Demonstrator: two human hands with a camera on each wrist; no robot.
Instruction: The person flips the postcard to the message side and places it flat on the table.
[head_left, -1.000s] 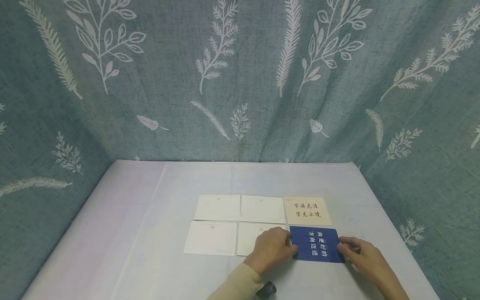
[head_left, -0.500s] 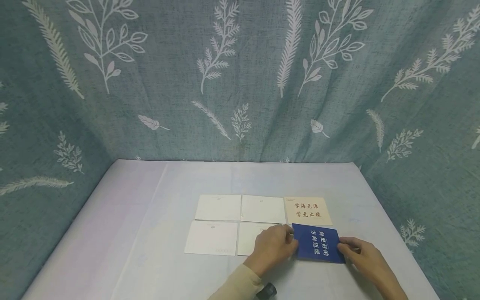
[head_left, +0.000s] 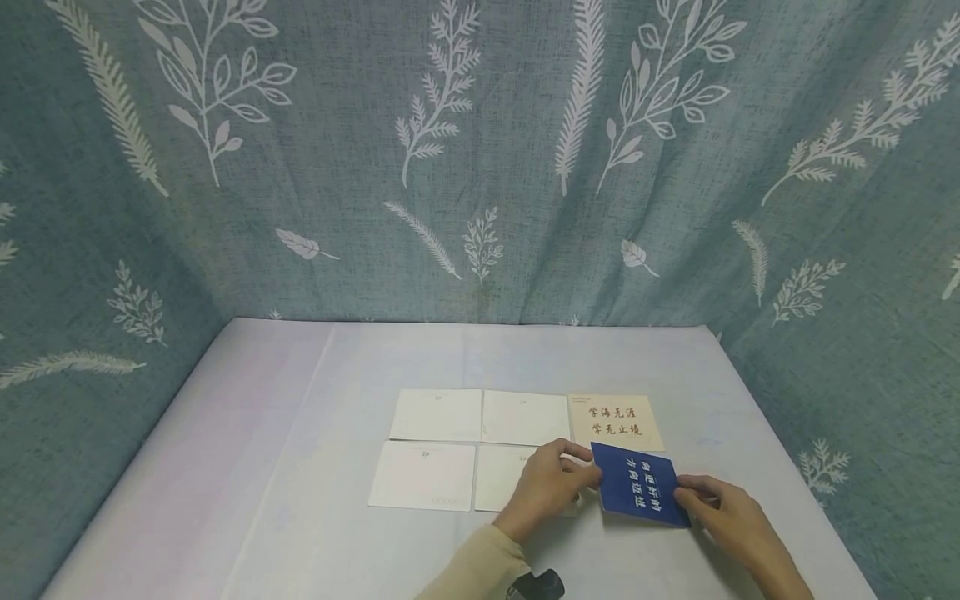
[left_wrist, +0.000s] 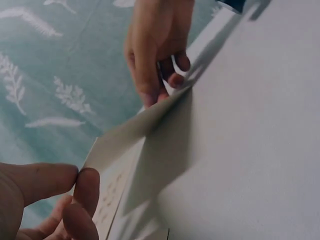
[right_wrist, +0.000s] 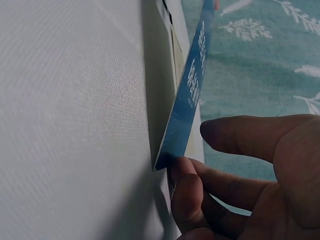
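A dark blue postcard (head_left: 637,485) with white Chinese characters is tilted between the two hands, left side raised above the table. My left hand (head_left: 551,482) pinches its left edge between thumb and fingers; in the left wrist view the fingertips (left_wrist: 86,187) grip a corner, and the card's pale underside (left_wrist: 125,137) shows. At the opposite end, my right hand (head_left: 723,510) holds the right edge low near the tabletop. The right wrist view shows fingertips (right_wrist: 184,172) against the lower end of the blue card, with another digit standing off beside it.
Behind the blue card lies a cream card (head_left: 615,422) with brown characters. To the left, white cards lie face-up in two rows, including one (head_left: 422,475) at front left and one (head_left: 504,477) partly behind my left hand. A green leaf-patterned curtain (head_left: 480,167) closes off the table's (head_left: 300,533) far side.
The blue card lay flat a second ago; its left side has risen and shifted slightly right, with my left hand moving along. My right hand has stayed at the right edge.
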